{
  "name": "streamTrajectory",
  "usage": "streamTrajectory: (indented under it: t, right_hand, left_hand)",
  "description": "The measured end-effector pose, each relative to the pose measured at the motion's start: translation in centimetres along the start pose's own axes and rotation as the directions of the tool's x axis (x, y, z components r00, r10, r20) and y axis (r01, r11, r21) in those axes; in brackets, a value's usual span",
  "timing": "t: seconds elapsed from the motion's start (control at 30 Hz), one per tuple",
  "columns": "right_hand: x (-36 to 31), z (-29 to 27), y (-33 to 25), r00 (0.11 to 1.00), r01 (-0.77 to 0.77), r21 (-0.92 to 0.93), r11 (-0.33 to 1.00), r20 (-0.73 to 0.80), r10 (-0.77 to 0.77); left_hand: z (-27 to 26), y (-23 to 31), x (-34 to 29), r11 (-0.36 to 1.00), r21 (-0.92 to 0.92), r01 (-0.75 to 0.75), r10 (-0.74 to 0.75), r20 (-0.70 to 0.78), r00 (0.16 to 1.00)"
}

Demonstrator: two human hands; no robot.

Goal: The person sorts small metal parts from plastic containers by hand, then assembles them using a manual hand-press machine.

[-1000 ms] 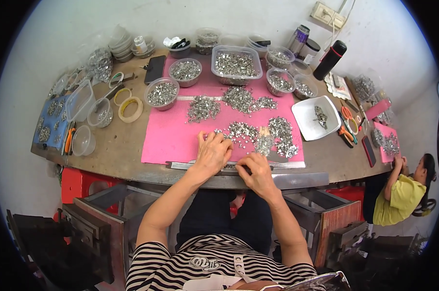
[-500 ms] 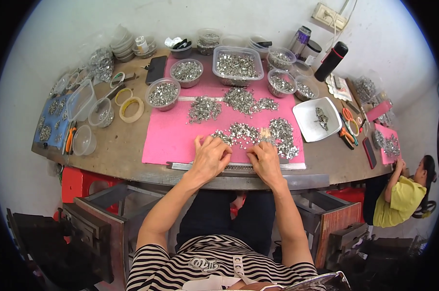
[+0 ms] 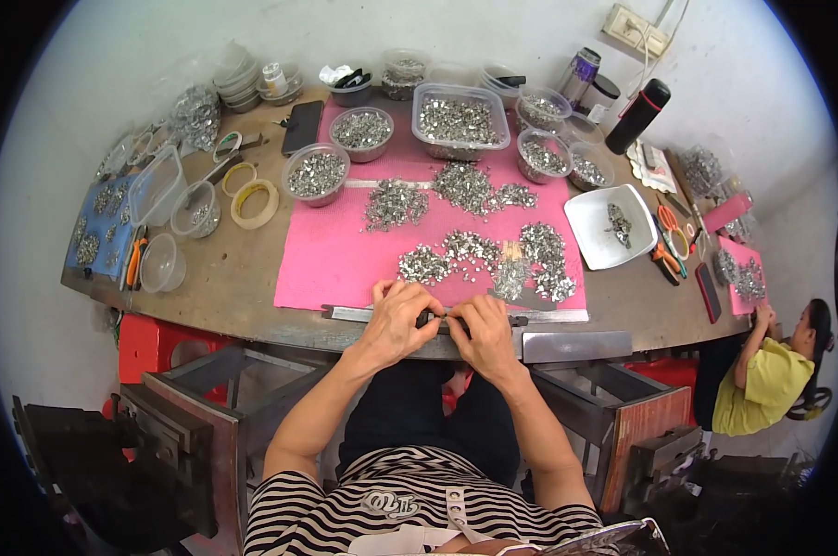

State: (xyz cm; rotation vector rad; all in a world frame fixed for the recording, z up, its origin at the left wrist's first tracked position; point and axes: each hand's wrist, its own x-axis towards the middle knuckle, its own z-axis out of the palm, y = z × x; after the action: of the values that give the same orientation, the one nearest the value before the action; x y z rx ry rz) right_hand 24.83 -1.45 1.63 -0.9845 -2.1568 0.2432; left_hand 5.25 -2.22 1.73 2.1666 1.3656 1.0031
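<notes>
Along the pink mat's (image 3: 331, 255) near edge, the left hand (image 3: 401, 322) and right hand (image 3: 484, 335) are poising over a slim metal bar (image 3: 349, 314), fingers curling, tips nearly closing; what, if anything, they're pinching, I cannot tell. Silvery metal pieces (image 3: 423, 265) are lying heaped just beyond.

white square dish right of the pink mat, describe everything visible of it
The shallow white dish has a square outline with rounded corners, raised sides and a smooth surface that looks like plastic. It sits upright, turned askew, on the tabletop, at the right edge of the pink mat. A small heap of silvery metal pieces lies inside.
</notes>
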Motion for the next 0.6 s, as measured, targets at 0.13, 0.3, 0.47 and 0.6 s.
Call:
streamTrajectory:
  t: [0.13, 0.3, 0.47, 0.6]
  right_hand:
    - [-0.2, -0.1, 0.0, 1.0, 0.012, 0.001, 1.0, -0.006, -0.012]
    - [0.7, -0.7, 2.3, 0.995, -0.059, -0.045, 0.997, -0.08, 0.056]
    - [2.4, -0.9, 4.6, 0.993, -0.111, -0.183, 0.977, 0.016, 0.116]
    - [2.3, -0.4, 5.0, 0.989, -0.125, -0.189, 0.974, 0.052, 0.137]
  left_hand:
    - [-0.2, -0.2, 0.0, 0.998, -0.057, 0.004, -0.003, 0.017, 1.0]
    - [-0.3, -1.0, 1.4, 0.994, 0.109, -0.012, 0.021, -0.082, 0.996]
    - [-0.5, -2.7, 3.5, 0.939, 0.303, -0.161, 0.166, 0.01, 0.986]
    - [-0.6, -3.1, 4.1, 0.926, 0.319, -0.201, 0.201, 0.035, 0.979]
